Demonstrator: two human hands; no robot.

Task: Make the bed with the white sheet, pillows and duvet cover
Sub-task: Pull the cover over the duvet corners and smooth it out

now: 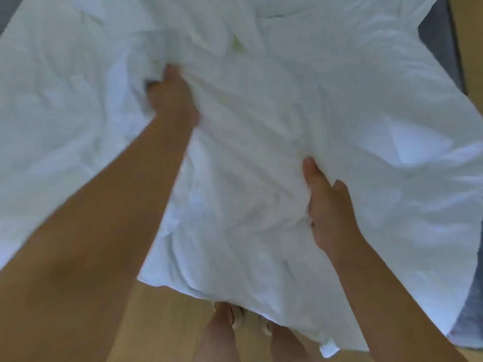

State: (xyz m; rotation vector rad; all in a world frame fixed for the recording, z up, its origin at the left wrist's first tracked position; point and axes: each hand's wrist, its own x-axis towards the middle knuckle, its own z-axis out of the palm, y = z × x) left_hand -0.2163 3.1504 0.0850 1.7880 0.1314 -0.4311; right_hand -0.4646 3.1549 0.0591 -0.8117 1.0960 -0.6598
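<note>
A crumpled white duvet cover (pixel 261 126) lies spread over the bed and hangs off its near edge toward the floor. My left hand (pixel 170 92) reaches far in and grips a bunch of the white fabric, its fingers buried in the folds. My right hand (pixel 326 202) is nearer, at the right of the middle, and grips a fold of the same cloth with its fingers curled into it. A thicker white heap, perhaps a pillow (pixel 261 6), lies at the far end; I cannot tell the sheet from the cover.
A grey bed base (pixel 441 43) shows at the far right and again at the lower right corner. The wooden floor (pixel 162 322) lies below the hanging cloth, with my legs and feet (pixel 230 333) standing on it close to the bed.
</note>
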